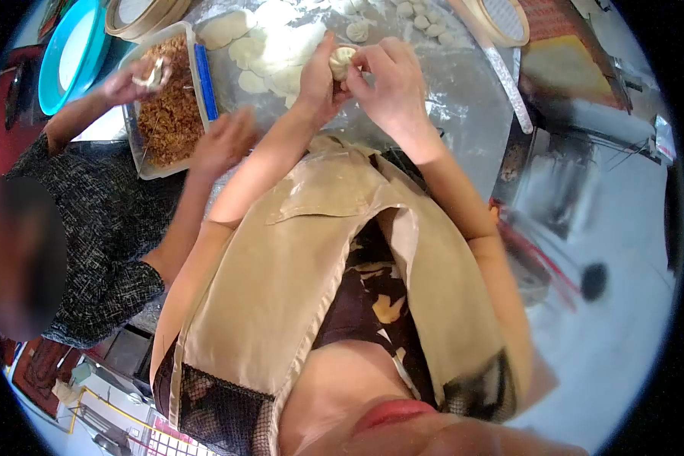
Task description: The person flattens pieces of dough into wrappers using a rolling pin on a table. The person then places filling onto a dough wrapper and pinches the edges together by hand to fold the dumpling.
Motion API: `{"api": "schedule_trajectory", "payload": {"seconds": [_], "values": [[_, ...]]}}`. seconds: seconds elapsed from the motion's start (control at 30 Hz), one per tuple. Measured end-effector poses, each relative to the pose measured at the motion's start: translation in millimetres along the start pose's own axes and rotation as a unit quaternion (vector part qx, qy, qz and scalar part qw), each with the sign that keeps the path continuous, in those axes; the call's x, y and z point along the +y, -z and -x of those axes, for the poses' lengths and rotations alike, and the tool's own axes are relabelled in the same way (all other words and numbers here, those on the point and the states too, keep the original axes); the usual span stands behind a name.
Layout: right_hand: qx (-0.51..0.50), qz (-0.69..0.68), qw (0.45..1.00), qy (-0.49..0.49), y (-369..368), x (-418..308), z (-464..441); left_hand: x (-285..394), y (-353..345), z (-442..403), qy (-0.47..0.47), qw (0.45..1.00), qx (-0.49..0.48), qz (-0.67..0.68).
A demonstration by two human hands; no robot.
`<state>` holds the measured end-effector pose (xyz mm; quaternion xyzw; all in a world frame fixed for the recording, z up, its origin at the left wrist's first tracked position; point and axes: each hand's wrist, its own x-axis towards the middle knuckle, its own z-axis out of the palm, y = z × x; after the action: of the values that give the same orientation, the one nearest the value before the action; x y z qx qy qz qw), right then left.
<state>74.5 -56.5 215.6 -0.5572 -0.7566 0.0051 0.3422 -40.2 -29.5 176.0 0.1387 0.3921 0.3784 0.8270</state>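
Note:
A round pleated bun [342, 64] rests in my left hand [319, 82], whose fingers curl around its side. From the right, my right hand [390, 82] pinches the bun's edge between thumb and fingers. Just behind the bun, another pleated bun [357, 31] lies on the metal table [463, 102]. To the left of my hands, flat round dough wrappers [270, 57] are spread and overlap. Small dough pieces [425, 21] sit at the back right on the floured surface.
A co-worker's hand [133, 82] holds a wrapper above a tub of brown filling [167, 114]; their other hand [224, 140] is near my left forearm. Bamboo steamers [140, 23], a turquoise basin [72, 57] and a long floury stick [501, 72] flank the work area.

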Motion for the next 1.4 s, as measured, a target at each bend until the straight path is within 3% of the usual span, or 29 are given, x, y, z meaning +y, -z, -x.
{"api": "schedule_trajectory", "payload": {"seconds": [0.17, 0.3, 0.37, 0.43, 0.5, 0.57, 0.63, 0.8, 0.87, 0.9, 0.97, 1.0, 1.07, 1.1, 1.17, 1.23, 1.27, 1.37, 1.4], "values": [[-0.002, -0.052, 0.998, 0.035, 9, 13, 10, -10, 2, -5, 0.03, 0.996, -0.076, -0.028], [0.054, -0.004, 0.996, 0.066, 14, 17, 14, -13, -5, 0, 0.041, 0.996, -0.076, -0.039], [-0.004, 0.013, 0.995, 0.097, 17, 23, 24, -19, -1, -3, 0.09, 0.991, -0.02, -0.098], [-0.014, 0.005, 0.996, 0.091, 18, 31, 36, -24, -2, -4, 0.12, 0.984, -0.03, -0.126], [-0.027, -0.002, 0.996, 0.088, 17, 37, 45, -29, 1, -5, 0.157, 0.976, -0.106, -0.11], [-0.009, 0.017, 0.999, 0.042, 19, 50, 51, -45, 8, -15, 0.15, 0.978, -0.076, -0.121], [0.001, 0.028, 0.999, 0.02, 19, 76, 53, -49, 15, -23, 0.109, 0.957, 0.011, -0.269], [-0.013, 0.1, 0.994, -0.043, 9, 133, 62, -42, 80, -44, 0.004, 0.905, 0.083, -0.417], [-0.039, 0.098, 0.993, -0.057, -8, 154, 70, -32, 99, -63, -0.226, 0.76, 0.192, -0.579], [-0.042, 0.094, 0.993, -0.057, -14, 162, 76, -25, 101, -75, -0.223, 0.759, 0.196, -0.579], [-0.212, 0.093, 0.963, -0.139, -24, 170, 80, -5, 101, -100, -0.369, 0.591, 0.217, -0.684], [-0.213, 0.091, 0.964, -0.134, -23, 169, 77, -1, 98, -114, -0.369, 0.59, 0.223, -0.683], [-0.187, 0.123, 0.964, -0.144, -15, 159, 69, 3, 94, -138, -0.208, 0.604, 0.302, -0.708], [-0.189, 0.12, 0.965, -0.135, -16, 158, 64, 10, 97, -142, -0.209, 0.604, 0.311, -0.704], [-0.177, 0.137, 0.959, -0.173, -17, 162, 59, 20, 106, -147, -0.175, 0.697, 0.204, -0.665], [-0.211, 0.135, 0.947, -0.202, -16, 169, 59, 27, 112, -154, -0.134, 0.662, 0.137, -0.725], [-0.241, 0.136, 0.931, -0.238, -19, 175, 56, 28, 112, -155, -0.138, 0.664, 0.163, -0.717], [-0.23, 0.15, 0.928, -0.251, -20, 186, 58, 10, 104, -149, -0.345, 0.517, 0.067, -0.781], [-0.211, 0.166, 0.926, -0.266, -21, 183, 52, 12, 96, -129, -0.334, 0.579, 0.047, -0.743]]}}
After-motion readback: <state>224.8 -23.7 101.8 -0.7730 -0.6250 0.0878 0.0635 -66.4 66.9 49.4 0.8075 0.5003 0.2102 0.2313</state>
